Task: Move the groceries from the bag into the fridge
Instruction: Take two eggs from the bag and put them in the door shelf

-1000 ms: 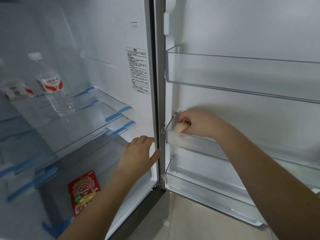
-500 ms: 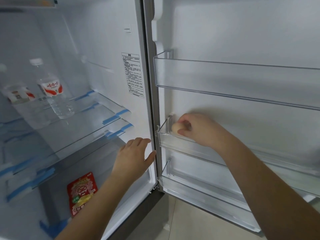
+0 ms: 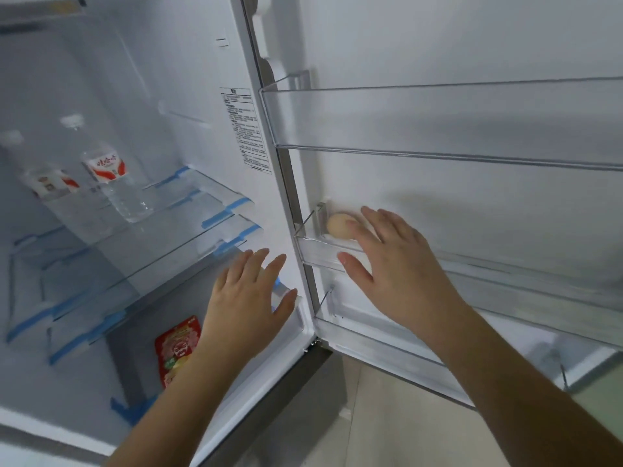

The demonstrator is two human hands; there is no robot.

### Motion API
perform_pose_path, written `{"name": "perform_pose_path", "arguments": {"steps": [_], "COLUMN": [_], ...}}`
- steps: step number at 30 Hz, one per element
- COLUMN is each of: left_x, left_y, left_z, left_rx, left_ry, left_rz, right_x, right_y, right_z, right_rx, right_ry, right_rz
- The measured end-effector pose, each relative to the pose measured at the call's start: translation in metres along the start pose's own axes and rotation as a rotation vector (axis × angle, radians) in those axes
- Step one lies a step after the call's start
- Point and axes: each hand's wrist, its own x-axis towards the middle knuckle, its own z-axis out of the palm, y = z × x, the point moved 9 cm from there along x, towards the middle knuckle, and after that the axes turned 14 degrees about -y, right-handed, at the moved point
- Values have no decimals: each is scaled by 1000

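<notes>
- An open fridge point(image 3: 188, 79) seen from above, its door swung out to the right.
- A pale egg point(image 3: 338, 224) lies at the left end of the middle door bin point(image 3: 317, 252), close to the hinge side.
- The right hand point(image 3: 391, 264) is spread flat with straight fingers; its fingertips point(image 3: 352, 227) touch the egg, and its thumb lies over the bin's clear front wall.
- The left hand point(image 3: 247, 294) is held open with relaxed fingers, in front of the fridge's inner right wall, gripping nothing.
- 2 water bottles point(image 3: 111, 176) with red-and-white labels stand on a glass shelf point(image 3: 175, 237).
- A red snack packet point(image 3: 177, 348) lies flat on the level below.
</notes>
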Motion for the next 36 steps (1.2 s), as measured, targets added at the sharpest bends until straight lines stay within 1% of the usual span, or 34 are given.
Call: {"name": "perform_pose_path", "arguments": {"steps": [3, 7, 11, 16, 20, 25, 26, 29, 36], "left_x": [-15, -31, -44, -73, -106, -126, -129, -149, -222], "left_y": [7, 10, 7, 10, 3, 9, 14, 42, 145], "left_z": [-4, -3, 1, -9, -12, -5, -6, -14, -28], "left_rx": [99, 89, 89, 99, 46, 103, 96, 52, -49], "left_ry": [46, 57, 62, 113, 139, 123, 130, 153, 210], "left_rz": [24, 61, 112, 235, 337, 405, 418, 525, 859], "right_x": [-11, -28, -52, -90, -124, -171, -181, -224, -341], "right_y": [-7, -19, -30, -58, -88, -109, -109, -105, -86], "right_z": [5, 5, 4, 12, 18, 26, 27, 14, -20], "right_rx": [-51, -91, -124, -141, -151, -142, -141, -174, -227], "right_ry": [-6, -25, -28, -33, -4, -9, -14, 13, 65], "right_rz": [16, 45, 127, 240, 306, 386, 406, 508, 784]}}
